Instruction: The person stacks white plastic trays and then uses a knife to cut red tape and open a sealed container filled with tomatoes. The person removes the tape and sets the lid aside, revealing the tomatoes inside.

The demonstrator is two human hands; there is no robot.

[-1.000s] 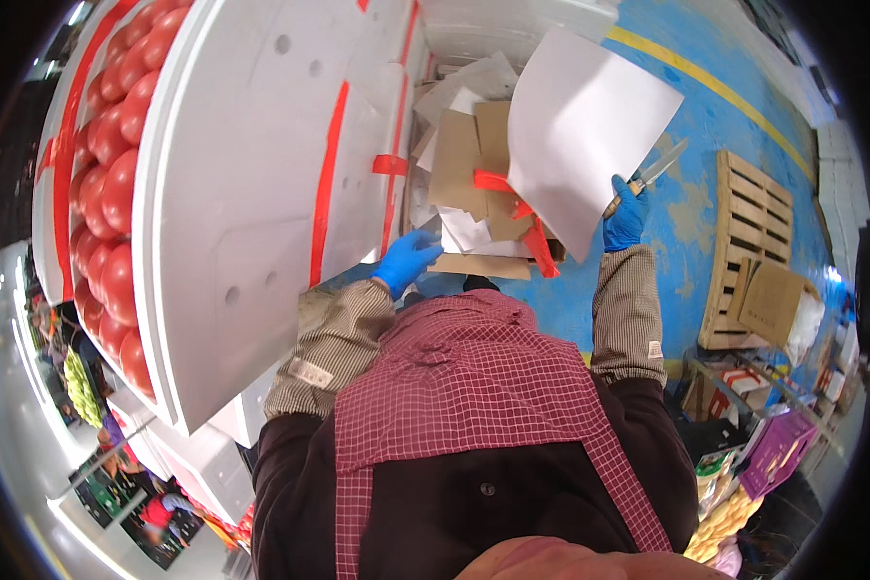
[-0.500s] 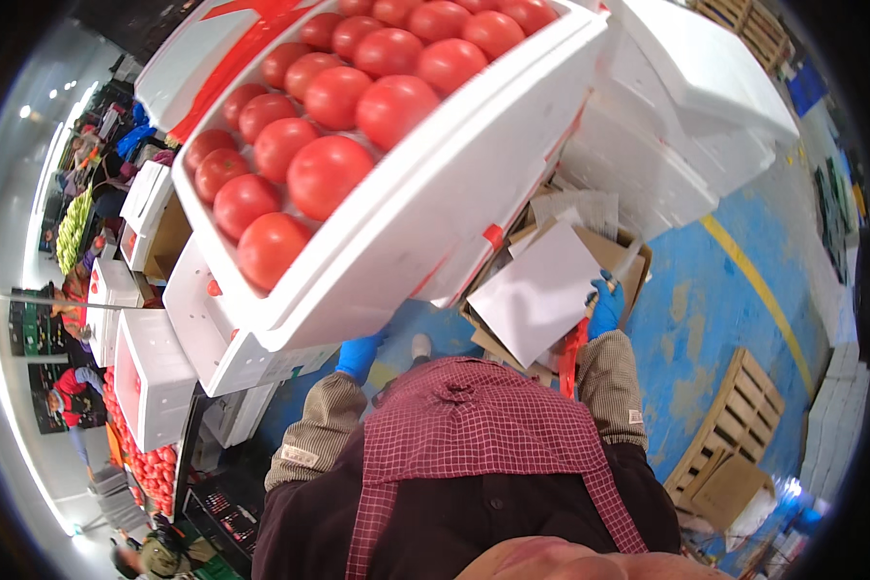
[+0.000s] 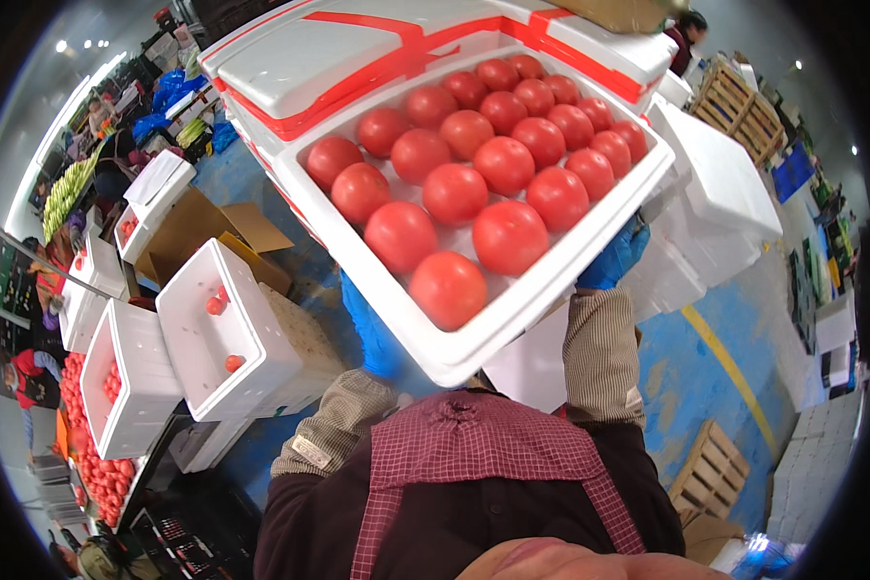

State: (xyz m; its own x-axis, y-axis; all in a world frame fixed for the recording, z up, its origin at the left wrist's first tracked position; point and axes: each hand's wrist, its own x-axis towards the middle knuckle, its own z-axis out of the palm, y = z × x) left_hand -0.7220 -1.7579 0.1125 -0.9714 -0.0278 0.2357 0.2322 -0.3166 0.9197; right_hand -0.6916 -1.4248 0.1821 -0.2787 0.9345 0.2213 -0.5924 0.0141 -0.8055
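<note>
A white foam box (image 3: 517, 338) full of large red tomatoes (image 3: 454, 193) takes up the upper middle, tilted across the view. My left hand (image 3: 369, 333), in a blue glove, is pressed along the near left wall of this box, its fingertips hidden behind the edge. On the opposite side, my right hand (image 3: 617, 259), also gloved in blue, grips below the rim, its fingers partly covered by the box. White sheet material (image 3: 532, 367) shows under the box, between my forearms.
Closed foam boxes (image 3: 319, 63) with red tape stand behind. At left are an open foam box (image 3: 213, 329) with a few tomatoes, a cardboard carton (image 3: 198, 232) and a tomato heap (image 3: 106, 474). More foam (image 3: 715, 203) and wooden pallets (image 3: 710, 469) lie right. A person (image 3: 686, 39) is far off.
My right hand has moved up from the carton and red tape strip to the box's right side. My left hand has risen along its left wall. The view has shifted, showing the box lower and further right.
</note>
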